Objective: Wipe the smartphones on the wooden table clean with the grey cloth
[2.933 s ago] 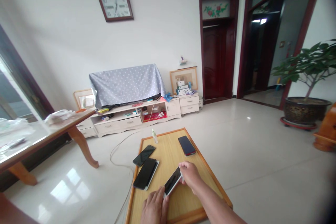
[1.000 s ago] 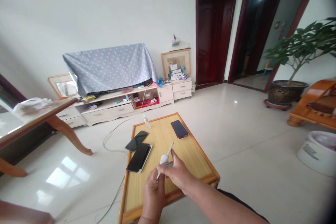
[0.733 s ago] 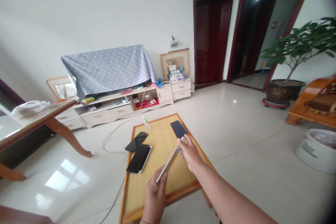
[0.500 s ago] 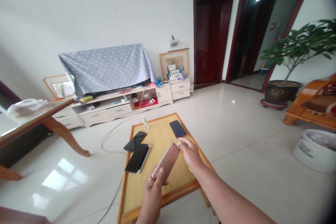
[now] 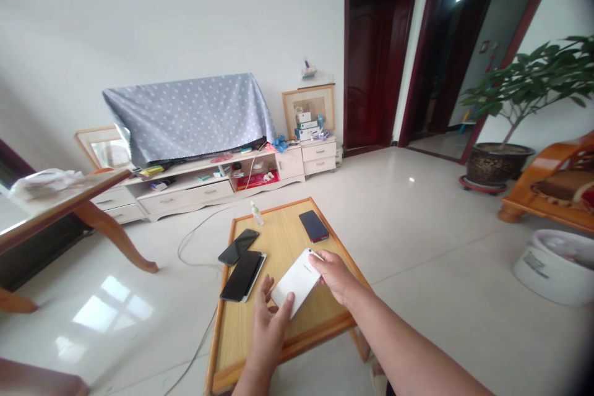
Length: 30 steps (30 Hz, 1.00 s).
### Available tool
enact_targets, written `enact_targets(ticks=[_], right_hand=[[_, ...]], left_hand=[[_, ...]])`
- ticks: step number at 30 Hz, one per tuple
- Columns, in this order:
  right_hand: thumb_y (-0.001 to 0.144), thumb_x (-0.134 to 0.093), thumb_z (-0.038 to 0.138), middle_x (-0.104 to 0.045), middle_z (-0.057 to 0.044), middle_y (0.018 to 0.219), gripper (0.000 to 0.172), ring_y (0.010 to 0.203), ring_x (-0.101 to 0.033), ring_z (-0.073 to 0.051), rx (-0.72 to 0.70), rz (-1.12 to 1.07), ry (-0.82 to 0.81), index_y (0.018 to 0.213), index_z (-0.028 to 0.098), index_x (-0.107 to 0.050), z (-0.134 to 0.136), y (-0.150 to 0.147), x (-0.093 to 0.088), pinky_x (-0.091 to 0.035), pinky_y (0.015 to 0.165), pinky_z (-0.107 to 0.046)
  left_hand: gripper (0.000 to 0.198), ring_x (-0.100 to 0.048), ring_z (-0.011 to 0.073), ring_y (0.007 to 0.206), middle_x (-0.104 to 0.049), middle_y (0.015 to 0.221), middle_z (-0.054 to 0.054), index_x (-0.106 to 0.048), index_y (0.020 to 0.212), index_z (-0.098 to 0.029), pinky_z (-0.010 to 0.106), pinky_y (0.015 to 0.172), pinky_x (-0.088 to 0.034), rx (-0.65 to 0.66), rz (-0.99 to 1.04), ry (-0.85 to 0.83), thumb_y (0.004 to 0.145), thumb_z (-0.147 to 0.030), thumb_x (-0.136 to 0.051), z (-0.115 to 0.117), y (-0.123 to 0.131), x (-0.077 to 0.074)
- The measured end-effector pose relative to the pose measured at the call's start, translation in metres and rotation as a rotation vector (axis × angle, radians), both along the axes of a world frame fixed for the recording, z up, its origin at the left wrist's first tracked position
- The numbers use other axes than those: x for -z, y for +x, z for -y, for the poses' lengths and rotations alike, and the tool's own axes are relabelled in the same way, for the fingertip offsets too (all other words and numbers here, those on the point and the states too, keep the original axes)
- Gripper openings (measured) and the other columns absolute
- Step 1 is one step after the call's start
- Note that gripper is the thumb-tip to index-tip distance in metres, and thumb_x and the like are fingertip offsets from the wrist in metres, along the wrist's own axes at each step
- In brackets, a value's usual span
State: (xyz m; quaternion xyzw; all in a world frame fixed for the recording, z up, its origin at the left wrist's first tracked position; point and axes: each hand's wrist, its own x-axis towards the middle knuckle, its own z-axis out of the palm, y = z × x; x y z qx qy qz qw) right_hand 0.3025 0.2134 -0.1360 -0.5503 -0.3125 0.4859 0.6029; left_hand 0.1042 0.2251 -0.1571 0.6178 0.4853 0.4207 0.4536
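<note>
A white smartphone point(image 5: 296, 282) lies tilted, back up, over the right part of a wooden tray point(image 5: 278, 235) with an orange rim. My right hand point(image 5: 335, 276) pinches its upper right corner, and a thin pale pin seems to stick out between those fingers. My left hand point(image 5: 268, 333) has its fingers spread, touching the phone's lower edge. Left of the hands lie a black phone with a white edge point(image 5: 242, 275) and a dark phone point(image 5: 238, 246). A dark blue phone point(image 5: 314, 226) lies near the far edge, and a small clear bottle point(image 5: 255, 213) stands at the far corner.
A pale cable point(image 5: 195, 253) runs across the tiled floor left of the tray. A glass-topped table point(image 5: 60, 192) stands at left, and a white drawer cabinet point(image 5: 185, 192) lies ahead. A white tub point(image 5: 552, 266) and a wooden chair point(image 5: 542, 198) sit at right.
The phone has turned from steeply tilted, with a pinkish back, to lower and flatter, now looking white. My left hand's fingers have spread apart beneath it.
</note>
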Motion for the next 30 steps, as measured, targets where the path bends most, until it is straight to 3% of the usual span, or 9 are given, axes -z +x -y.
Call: enact_targets(ticks=[3, 6, 9, 14, 17, 20, 25, 30], right_hand=[[0.079, -0.067, 0.055, -0.063, 0.0, 0.071, 0.037, 0.061, -0.052, -0.013, -0.001, 0.017, -0.023, 0.082, 0.019, -0.059, 0.001, -0.002, 0.003, -0.032, 0.053, -0.023], [0.078, -0.067, 0.054, -0.062, 0.0, 0.069, 0.035, 0.059, -0.053, -0.013, -0.016, 0.04, -0.052, 0.08, 0.019, -0.058, 0.002, -0.008, 0.006, -0.033, 0.052, -0.023], [0.082, -0.061, 0.058, -0.064, -0.001, 0.069, 0.039, 0.06, -0.055, -0.015, 0.008, 0.085, -0.077, 0.08, 0.019, -0.06, 0.001, -0.01, 0.012, -0.036, 0.053, -0.025], [0.088, -0.051, 0.056, -0.07, -0.006, 0.082, 0.04, 0.078, -0.063, -0.022, 0.21, 0.405, -0.019, 0.084, 0.02, -0.067, -0.003, 0.011, 0.023, -0.044, 0.068, -0.03], [0.088, -0.052, 0.045, -0.073, -0.007, 0.1, 0.033, 0.092, -0.065, -0.023, 0.245, 0.466, 0.006, 0.103, 0.021, -0.068, -0.005, 0.021, 0.031, -0.046, 0.079, -0.031], [0.085, -0.053, 0.035, -0.073, -0.007, 0.097, 0.037, 0.087, -0.067, -0.022, 0.239, 0.521, -0.011, 0.117, 0.02, -0.064, -0.007, 0.019, 0.038, -0.046, 0.076, -0.031], [0.082, -0.056, 0.025, -0.074, -0.002, 0.083, 0.017, 0.078, -0.067, -0.02, 0.122, 0.623, -0.015, 0.09, 0.022, -0.071, -0.004, 0.008, 0.039, -0.043, 0.069, -0.027], [0.082, -0.057, 0.021, -0.075, -0.001, 0.082, 0.017, 0.076, -0.066, -0.018, 0.049, 0.713, -0.034, 0.087, 0.024, -0.073, 0.001, 0.005, 0.032, -0.04, 0.066, -0.025]], left_hand=[[0.088, -0.043, 0.0344, 0.137, -0.045, 0.147, 0.015, -0.039, 0.147, -0.022, 0.054, 0.11, -0.04, 0.068, -0.306, 0.292, 0.074, -0.054, -0.075, -0.003, -0.003, 0.009], [0.081, -0.048, 0.0328, 0.132, -0.052, 0.139, 0.014, -0.043, 0.144, -0.022, 0.054, 0.112, -0.039, 0.116, -0.439, 0.411, 0.074, -0.048, -0.075, -0.004, -0.003, 0.018], [0.072, -0.054, 0.0303, 0.125, -0.057, 0.13, 0.013, -0.046, 0.141, -0.019, 0.05, 0.109, -0.043, 0.11, -0.492, 0.409, 0.078, -0.046, -0.069, -0.005, -0.002, 0.023], [0.069, -0.057, 0.0299, 0.12, -0.059, 0.124, 0.013, -0.049, 0.136, -0.016, 0.046, 0.107, -0.044, 0.066, -0.567, 0.353, 0.078, -0.048, -0.066, -0.008, -0.002, 0.026], [0.067, -0.056, 0.0311, 0.119, -0.06, 0.123, 0.012, -0.051, 0.135, -0.016, 0.045, 0.106, -0.043, 0.043, -0.645, 0.357, 0.077, -0.048, -0.065, -0.01, -0.004, 0.027], [0.068, -0.055, 0.0323, 0.118, -0.062, 0.123, 0.013, -0.053, 0.134, -0.015, 0.045, 0.106, -0.041, 0.056, -0.733, 0.366, 0.076, -0.048, -0.064, -0.011, -0.003, 0.027], [0.067, -0.055, 0.0329, 0.117, -0.064, 0.125, 0.013, -0.055, 0.133, -0.018, 0.043, 0.104, -0.04, 0.098, -0.8, 0.363, 0.074, -0.048, -0.064, -0.011, -0.002, 0.026], [0.067, -0.055, 0.0324, 0.116, -0.063, 0.126, 0.013, -0.056, 0.134, -0.019, 0.041, 0.102, -0.04, 0.113, -0.821, 0.372, 0.074, -0.049, -0.063, -0.01, -0.002, 0.025]])
